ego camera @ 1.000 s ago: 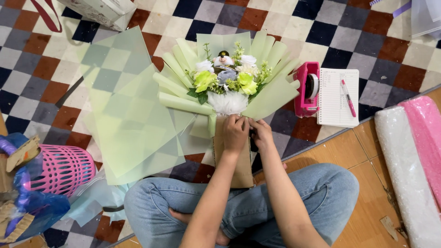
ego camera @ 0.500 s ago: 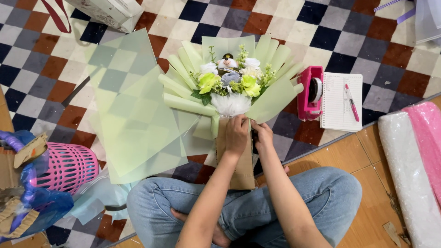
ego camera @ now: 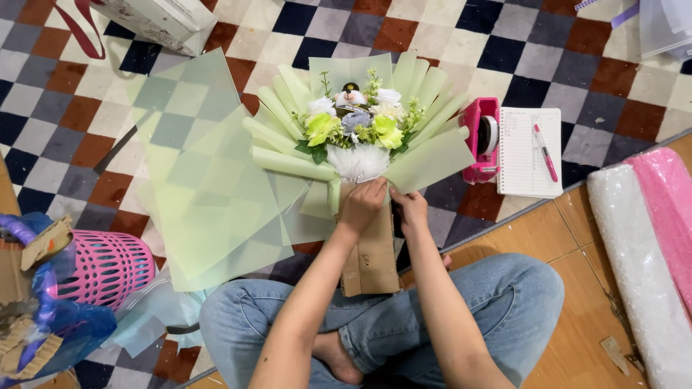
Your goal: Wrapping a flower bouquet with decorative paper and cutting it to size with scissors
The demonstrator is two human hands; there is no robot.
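Observation:
A bouquet point(ego camera: 357, 126) of white, yellow-green and pale blue flowers lies on the checked floor, fanned with folded light-green paper point(ego camera: 432, 158). Its stem is wrapped in brown paper point(ego camera: 371, 259) that reaches toward my crossed legs. My left hand point(ego camera: 362, 204) grips the neck of the bouquet just under the white ruffle. Beside it, my right hand point(ego camera: 411, 209) pinches the same neck on its right side. Both hands are closed on the wrapping.
Loose translucent green sheets point(ego camera: 202, 180) spread to the left. A pink tape dispenser point(ego camera: 481, 138), a notepad point(ego camera: 528, 151) and a pink pen point(ego camera: 545, 152) lie at right. A pink basket point(ego camera: 101, 266), cardboard box point(ego camera: 169, 21) and wrap rolls point(ego camera: 641, 266) surround me.
My hands hold the same grip on the bouquet's neck. The view has shifted slightly; the bouquet sits a little higher in the picture.

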